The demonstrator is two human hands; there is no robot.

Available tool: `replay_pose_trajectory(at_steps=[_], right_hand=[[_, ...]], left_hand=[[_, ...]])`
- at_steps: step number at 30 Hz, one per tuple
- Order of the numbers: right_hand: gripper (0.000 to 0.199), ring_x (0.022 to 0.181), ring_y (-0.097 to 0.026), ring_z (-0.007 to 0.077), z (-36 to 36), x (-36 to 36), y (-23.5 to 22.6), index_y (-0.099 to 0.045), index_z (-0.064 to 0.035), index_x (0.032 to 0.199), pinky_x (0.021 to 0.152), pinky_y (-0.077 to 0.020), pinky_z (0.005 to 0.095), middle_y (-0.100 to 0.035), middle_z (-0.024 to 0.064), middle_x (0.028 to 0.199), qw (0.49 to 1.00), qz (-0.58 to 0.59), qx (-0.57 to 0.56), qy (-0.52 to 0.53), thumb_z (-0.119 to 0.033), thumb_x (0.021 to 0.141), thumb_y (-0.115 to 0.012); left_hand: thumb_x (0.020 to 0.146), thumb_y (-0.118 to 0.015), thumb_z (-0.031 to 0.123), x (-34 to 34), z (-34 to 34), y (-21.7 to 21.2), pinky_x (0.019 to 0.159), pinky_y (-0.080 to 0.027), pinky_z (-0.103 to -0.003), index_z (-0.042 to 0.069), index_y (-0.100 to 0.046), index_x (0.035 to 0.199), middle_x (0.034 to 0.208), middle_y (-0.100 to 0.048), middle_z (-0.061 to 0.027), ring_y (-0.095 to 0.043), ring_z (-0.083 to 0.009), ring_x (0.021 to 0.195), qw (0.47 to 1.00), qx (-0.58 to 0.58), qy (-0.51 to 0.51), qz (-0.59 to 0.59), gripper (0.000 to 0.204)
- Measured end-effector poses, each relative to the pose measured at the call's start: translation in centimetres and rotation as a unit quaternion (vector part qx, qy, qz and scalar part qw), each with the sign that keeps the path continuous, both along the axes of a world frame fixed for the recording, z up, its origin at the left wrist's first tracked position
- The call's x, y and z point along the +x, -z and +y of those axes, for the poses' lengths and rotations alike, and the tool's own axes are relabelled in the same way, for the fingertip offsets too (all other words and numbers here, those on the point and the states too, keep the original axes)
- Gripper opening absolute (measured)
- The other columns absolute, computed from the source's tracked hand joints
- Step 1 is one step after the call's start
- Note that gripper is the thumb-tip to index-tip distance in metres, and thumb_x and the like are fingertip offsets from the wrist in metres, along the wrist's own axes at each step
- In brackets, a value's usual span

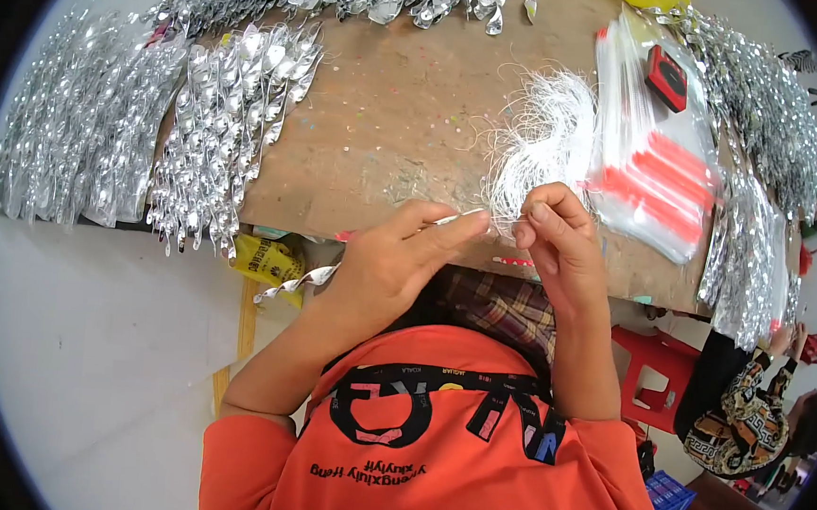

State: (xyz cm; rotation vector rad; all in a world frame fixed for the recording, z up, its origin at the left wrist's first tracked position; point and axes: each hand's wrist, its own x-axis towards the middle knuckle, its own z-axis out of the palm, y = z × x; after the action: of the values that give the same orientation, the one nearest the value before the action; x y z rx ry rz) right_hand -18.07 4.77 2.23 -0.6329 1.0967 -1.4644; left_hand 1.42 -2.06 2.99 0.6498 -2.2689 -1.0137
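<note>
My left hand (391, 259) is closed around a silver twisted foil strip (300, 283); one end curls out past the wrist, and a bit of it shows by the fingertips. Close beside them, the thumb and forefinger of my right hand (565, 247) are pinched together. Whatever sits in that pinch is too fine to make out. Just beyond both hands, a loose bundle of white string (548, 132) lies on the brown tabletop (390, 112), with its thin loops spreading left.
Silver twisted strips (224, 119) hang over the table's left edge, with more piled at the back and right. Clear plastic bags with red bands (654, 192) lie right, a red-and-black box (666, 78) on them. A red stool (656, 377) and another person (748, 411) are at right.
</note>
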Motion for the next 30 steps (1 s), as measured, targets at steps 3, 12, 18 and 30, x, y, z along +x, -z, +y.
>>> replay_pose_trajectory(at_steps=[3, 12, 18, 30], right_hand=[[0.010, 0.045, -0.034, 0.0021, 0.0, -0.5, 0.6, -0.053, -0.0048, 0.086, 0.041, -0.0213, 0.0130, -0.054, 0.0046, 0.067, 1.000, -0.004, 0.001, 0.016, -0.014, 0.088, -0.055], [0.007, 0.037, -0.023, 0.0013, -0.3, -1.6, 2.2, -0.053, -0.0062, 0.089, 0.053, -0.0319, 0.0175, -0.058, 0.0024, 0.067, 0.996, -0.088, -0.002, 0.016, -0.012, 0.090, -0.052], [0.007, 0.036, -0.023, 0.0015, -0.6, -1.3, 2.2, -0.053, -0.0062, 0.089, 0.052, -0.0298, 0.0175, -0.058, 0.0019, 0.066, 0.995, -0.099, -0.001, 0.012, -0.013, 0.091, -0.051], [0.006, 0.036, -0.024, 0.0013, -0.3, -0.6, 2.0, -0.053, -0.0070, 0.089, 0.056, -0.0339, 0.0184, -0.059, 0.0015, 0.067, 0.994, -0.108, -0.003, 0.002, -0.013, 0.090, -0.052]], left_hand=[[0.080, -0.056, -0.003, 0.7, -0.6, 0.6, 0.068, -0.048, -0.027, 0.006, -0.060, 0.112, 0.102, -0.060, -0.0106, -0.059, -0.0197, 0.084, 1.000, 0.018, 0.005, 0.013, 0.033], [0.080, -0.055, -0.005, 3.3, -0.4, 2.0, 0.062, -0.048, -0.022, 0.004, -0.058, 0.116, 0.105, -0.057, -0.0083, -0.054, -0.0110, 0.080, 0.970, 0.239, -0.012, 0.034, 0.037], [0.081, -0.056, -0.004, 4.3, -0.2, 3.1, 0.065, -0.048, -0.022, 0.002, -0.056, 0.118, 0.104, -0.057, -0.0086, -0.055, -0.0107, 0.081, 0.956, 0.289, 0.006, 0.039, 0.038], [0.084, -0.055, 0.002, 5.4, 0.7, 4.2, 0.071, -0.047, -0.022, 0.004, -0.054, 0.121, 0.105, -0.059, -0.0085, -0.056, -0.0106, 0.085, 0.938, 0.340, 0.061, 0.006, 0.037]])
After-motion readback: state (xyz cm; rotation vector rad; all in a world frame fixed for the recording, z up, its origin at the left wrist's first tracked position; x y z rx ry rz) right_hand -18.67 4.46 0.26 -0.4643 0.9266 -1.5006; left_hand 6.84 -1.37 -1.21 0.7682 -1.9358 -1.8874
